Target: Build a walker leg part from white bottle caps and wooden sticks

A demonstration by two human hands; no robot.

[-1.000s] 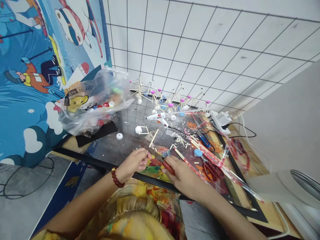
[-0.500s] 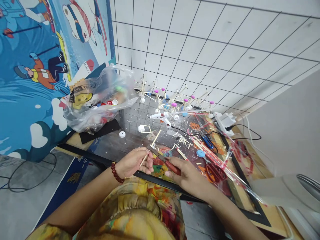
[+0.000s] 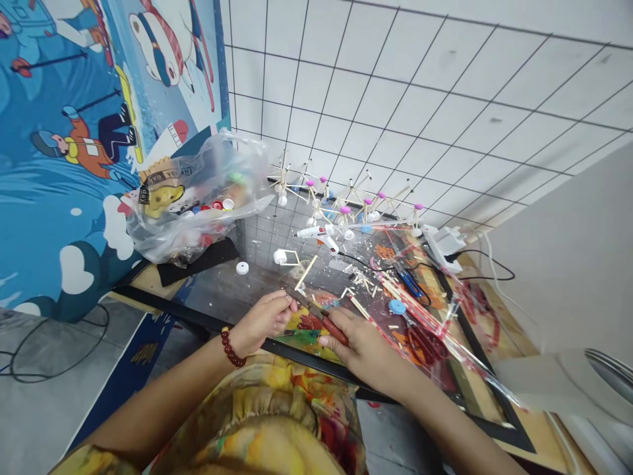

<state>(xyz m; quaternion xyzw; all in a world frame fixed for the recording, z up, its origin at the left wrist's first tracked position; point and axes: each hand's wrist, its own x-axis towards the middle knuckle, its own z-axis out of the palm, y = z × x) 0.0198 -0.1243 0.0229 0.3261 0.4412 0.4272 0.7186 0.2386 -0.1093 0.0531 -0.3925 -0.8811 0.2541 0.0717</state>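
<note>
My left hand (image 3: 267, 320), with a dark red bead bracelet at the wrist, is closed on a thin wooden stick (image 3: 306, 272). The stick's pale upper end sticks out past the fingers over the table; its lower end is hidden in the hand. My right hand (image 3: 363, 340) grips the pliers (image 3: 311, 307) by their red-brown handles. The plier jaws reach left to the stick, right beside my left fingertips. Whether the jaws are fully closed on the stick is too small to tell. Beyond the hands lies a white bottle cap with sticks joined to it (image 3: 281, 256).
A white glue gun (image 3: 319, 233) lies mid-table before several stick-and-cap figures (image 3: 345, 210). A clear bag of caps (image 3: 198, 204) stands at left, near a loose white cap (image 3: 242, 268). At right are scissors (image 3: 428, 346), a blue cap (image 3: 397, 307), bundled sticks (image 3: 420, 307) and a power strip (image 3: 440, 247).
My left fingers have curled in, hiding the stick's lower part that showed before. The pliers and my right hand have shifted slightly left.
</note>
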